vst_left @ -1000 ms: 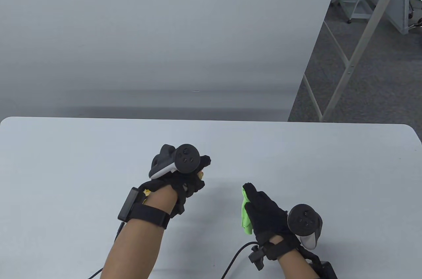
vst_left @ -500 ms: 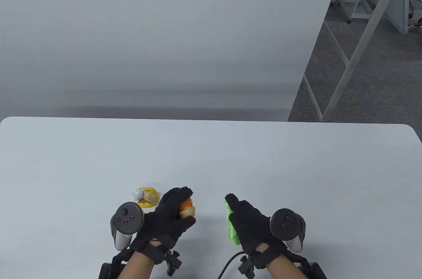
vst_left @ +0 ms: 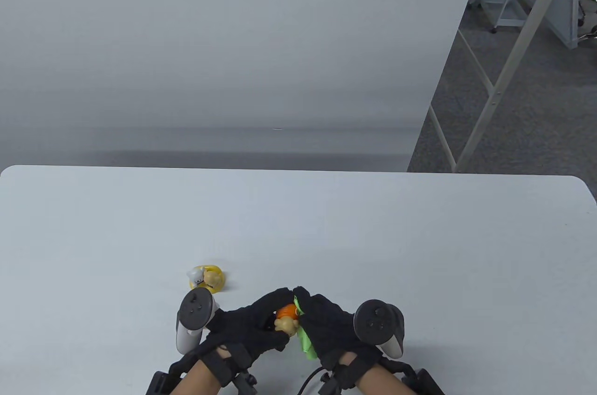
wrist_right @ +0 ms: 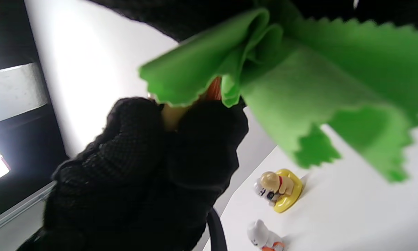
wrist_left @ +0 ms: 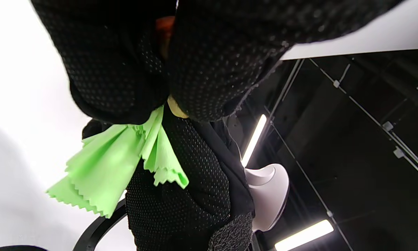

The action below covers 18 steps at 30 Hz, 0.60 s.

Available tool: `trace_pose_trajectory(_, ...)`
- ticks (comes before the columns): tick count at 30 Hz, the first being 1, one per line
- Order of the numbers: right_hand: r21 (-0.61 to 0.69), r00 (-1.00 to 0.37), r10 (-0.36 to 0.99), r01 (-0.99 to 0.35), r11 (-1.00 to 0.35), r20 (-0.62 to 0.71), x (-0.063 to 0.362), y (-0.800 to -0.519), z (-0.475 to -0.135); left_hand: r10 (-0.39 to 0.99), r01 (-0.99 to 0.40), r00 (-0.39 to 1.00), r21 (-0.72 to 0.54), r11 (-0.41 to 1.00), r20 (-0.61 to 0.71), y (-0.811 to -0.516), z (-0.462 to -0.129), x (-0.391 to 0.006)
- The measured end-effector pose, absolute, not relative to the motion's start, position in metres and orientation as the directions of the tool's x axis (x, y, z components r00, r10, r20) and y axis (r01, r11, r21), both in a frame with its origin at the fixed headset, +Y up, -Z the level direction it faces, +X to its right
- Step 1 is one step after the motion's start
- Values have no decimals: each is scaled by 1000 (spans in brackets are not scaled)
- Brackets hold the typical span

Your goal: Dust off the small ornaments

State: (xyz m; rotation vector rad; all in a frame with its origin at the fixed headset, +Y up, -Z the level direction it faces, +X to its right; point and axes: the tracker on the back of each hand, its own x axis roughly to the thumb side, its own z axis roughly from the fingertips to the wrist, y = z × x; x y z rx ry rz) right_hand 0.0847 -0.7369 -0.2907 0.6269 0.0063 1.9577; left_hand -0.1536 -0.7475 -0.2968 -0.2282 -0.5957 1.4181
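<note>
A: How is the table view looking?

B: Even, soft daylight-grey is spreading over the bench (vst_left: 419, 236); nothing is glaring, and only faint shadows are pooling under the hands near the bottom edge; focus is holding sharp throughout, with straight lines bowing slightly toward the corners.

A: And the wrist views?

B: In the left wrist view two ceiling strip lights (wrist_left: 253, 139) are blowing out to pure white against a dark ceiling, and the bench is washing out at the left; the black gloves are reading as dark masses. In the right wrist view the green cloth (wrist_right: 299, 83) is sitting too close and smearing soft; the yellow ornament (wrist_right: 280, 190) behind is looking crisper.
</note>
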Motion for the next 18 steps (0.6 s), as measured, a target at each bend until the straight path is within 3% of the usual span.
trace_pose_trajectory(5,298,-294,851,-845,-444,434,85,-738,-295,975,-884,29,-451,127,219,-752,-298,-152)
trace_pose_trajectory(10,254,-327,803,-831,-496,499,79,-733,-288,979,-950,38,-296,98,202,-758,-301,-153)
trace_pose_trajectory(14,280,-345,748,-773,-569,567,66,-732,-280,968,-962,166,-184,200,186,-761,-304,-160)
trace_pose_trajectory(18,185,-409,759,-808,-559,506,72,-733,-285,979,-938,31,-333,98,201,-761,-307,-160)
